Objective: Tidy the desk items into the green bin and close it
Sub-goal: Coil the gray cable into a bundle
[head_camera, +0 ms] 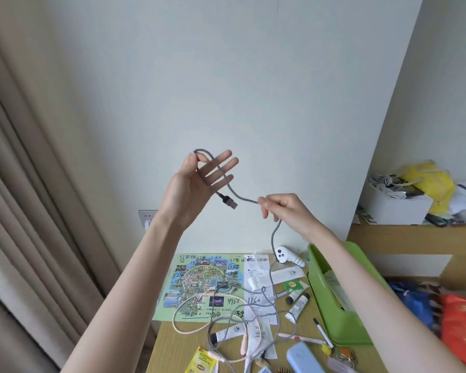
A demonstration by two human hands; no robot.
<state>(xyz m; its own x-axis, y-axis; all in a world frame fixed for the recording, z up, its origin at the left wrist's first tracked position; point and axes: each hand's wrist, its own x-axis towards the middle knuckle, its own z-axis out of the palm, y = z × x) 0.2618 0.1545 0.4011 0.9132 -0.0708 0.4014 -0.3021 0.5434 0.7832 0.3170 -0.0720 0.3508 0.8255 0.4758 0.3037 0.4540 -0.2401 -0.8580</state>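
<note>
While raised, likely for coiling, braided USB cable point(242, 199): left hand point(193, 188) pinches plug end (spare fingers splayed), right hand point(284, 211) pinches slack; green bin point(343, 332) four o'clock

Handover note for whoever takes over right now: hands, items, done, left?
Left hand pinches the grey USB cable near its plug, raised. Right hand pinches it further along; the rest trails onto the desk.
Green bin open at desk's right, papers inside.
Left: coil and bin the cable, then tubes, pen, map; close bin.
</note>
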